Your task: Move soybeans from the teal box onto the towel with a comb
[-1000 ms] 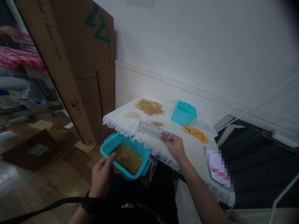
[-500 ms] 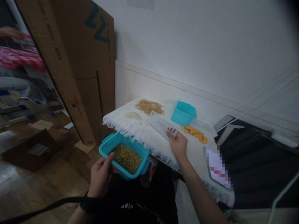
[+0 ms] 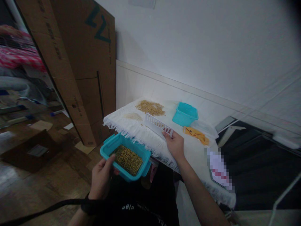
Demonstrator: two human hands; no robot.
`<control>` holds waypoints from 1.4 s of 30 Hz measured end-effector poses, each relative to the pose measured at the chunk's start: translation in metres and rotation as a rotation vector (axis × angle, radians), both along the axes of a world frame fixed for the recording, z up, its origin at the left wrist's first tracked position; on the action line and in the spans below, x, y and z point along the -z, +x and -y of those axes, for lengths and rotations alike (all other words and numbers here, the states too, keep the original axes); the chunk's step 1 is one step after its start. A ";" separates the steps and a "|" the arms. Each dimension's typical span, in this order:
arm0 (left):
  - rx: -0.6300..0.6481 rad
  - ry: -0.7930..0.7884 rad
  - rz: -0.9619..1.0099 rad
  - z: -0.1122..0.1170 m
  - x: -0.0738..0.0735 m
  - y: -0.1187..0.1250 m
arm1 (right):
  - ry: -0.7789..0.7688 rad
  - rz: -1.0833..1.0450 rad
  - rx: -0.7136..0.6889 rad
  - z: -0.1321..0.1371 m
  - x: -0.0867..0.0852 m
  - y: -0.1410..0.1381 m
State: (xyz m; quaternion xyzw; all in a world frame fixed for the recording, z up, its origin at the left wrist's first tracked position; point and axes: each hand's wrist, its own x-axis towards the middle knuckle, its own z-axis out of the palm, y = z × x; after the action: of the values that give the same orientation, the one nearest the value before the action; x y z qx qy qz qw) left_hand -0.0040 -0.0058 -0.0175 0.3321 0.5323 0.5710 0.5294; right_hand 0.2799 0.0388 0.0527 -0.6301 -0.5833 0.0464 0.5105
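Observation:
My left hand (image 3: 101,177) grips the near rim of a teal plastic container (image 3: 108,145) filled with greenish beans (image 3: 128,159), held just below the fringed edge of a white towel (image 3: 141,135) on the table. My right hand (image 3: 175,145) is closed on one end of a white slotted plastic piece (image 3: 157,125), whose long edge rests on the towel. Beyond it lie a large pile of tan grains (image 3: 150,107) and a small pale pile (image 3: 133,116).
A second teal container (image 3: 185,114) stands at the back of the table, with an orange cloth (image 3: 197,134) and a clear lid (image 3: 207,127) beside it. Tall cardboard boxes (image 3: 82,62) lean at the left. A dark surface (image 3: 258,163) lies to the right.
My right hand lifted the slotted piece off the near edge of the towel, swung it farther back toward the grain pile, then drew it slightly left. The teal container stayed nearly still.

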 end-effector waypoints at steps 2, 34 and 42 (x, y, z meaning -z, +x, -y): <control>0.001 -0.017 0.025 0.000 0.001 0.000 | 0.007 0.015 -0.005 -0.004 -0.002 -0.004; 0.007 -0.023 0.081 -0.002 0.003 0.001 | 0.028 -0.037 -0.062 0.003 -0.015 -0.019; -0.010 -0.026 0.126 -0.002 0.003 0.003 | 0.014 -0.329 0.048 -0.005 0.015 -0.058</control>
State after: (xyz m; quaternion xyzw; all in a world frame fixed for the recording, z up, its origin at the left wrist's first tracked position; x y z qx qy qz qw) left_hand -0.0006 -0.0034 -0.0206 0.2859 0.5069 0.5864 0.5634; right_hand 0.2221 0.0441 0.0382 -0.6240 -0.4770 0.1325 0.6046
